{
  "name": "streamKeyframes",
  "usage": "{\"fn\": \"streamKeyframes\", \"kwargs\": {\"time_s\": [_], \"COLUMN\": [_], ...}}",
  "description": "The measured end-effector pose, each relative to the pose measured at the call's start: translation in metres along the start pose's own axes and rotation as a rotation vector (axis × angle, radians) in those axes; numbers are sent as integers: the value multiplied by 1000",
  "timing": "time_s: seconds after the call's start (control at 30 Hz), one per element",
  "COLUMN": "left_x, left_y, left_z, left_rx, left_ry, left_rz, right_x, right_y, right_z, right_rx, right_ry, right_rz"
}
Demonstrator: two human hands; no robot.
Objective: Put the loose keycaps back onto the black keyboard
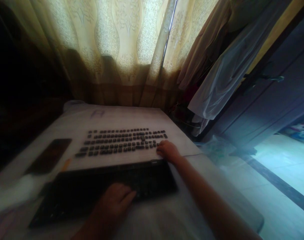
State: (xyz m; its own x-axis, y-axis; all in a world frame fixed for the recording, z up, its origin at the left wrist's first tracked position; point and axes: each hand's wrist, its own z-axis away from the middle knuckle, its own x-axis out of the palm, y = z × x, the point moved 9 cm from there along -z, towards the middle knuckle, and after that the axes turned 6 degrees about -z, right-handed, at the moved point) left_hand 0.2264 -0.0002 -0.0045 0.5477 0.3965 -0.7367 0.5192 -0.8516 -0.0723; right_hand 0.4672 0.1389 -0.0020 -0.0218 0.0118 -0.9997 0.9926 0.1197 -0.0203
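Note:
A black keyboard base (102, 180) lies across the white surface close to me, its details dark and blurred. My left hand (117, 198) rests over its near middle, fingers bent; blur hides whether they grip anything. Beyond the base, many loose black keycaps (117, 140) are laid out in several rows like a keyboard layout. At the right end of the nearer rows is my right hand (168, 150), its fingers drawn together and touching the keycaps there. What sits between those fingertips is too small to make out.
A dark, phone-like flat rectangle (50, 155) lies left of the keycaps, near a small orange object (66, 165). A pale blurred bundle (14, 193) is at the left. Behind the white surface (132, 116) hang curtains (127, 50); clothes (217, 76) and a door (272, 90) are right.

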Motion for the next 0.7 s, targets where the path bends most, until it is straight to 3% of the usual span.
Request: {"fn": "streamKeyframes", "kwargs": {"time_s": [0.23, 0.43, 0.7], "left_x": [0, -2, -1], "left_y": [1, 2, 3], "left_z": [-3, -6, -6], "left_rx": [7, 5, 27], "left_ry": [-52, -48, -61], "left_rz": [20, 34, 7], "right_x": [4, -8, -4], "right_y": [0, 1, -18], "right_z": [-1, 5, 70], "right_rx": [-16, 34, 35], "right_ry": [32, 140, 238], "right_rz": [-31, -156, -467]}}
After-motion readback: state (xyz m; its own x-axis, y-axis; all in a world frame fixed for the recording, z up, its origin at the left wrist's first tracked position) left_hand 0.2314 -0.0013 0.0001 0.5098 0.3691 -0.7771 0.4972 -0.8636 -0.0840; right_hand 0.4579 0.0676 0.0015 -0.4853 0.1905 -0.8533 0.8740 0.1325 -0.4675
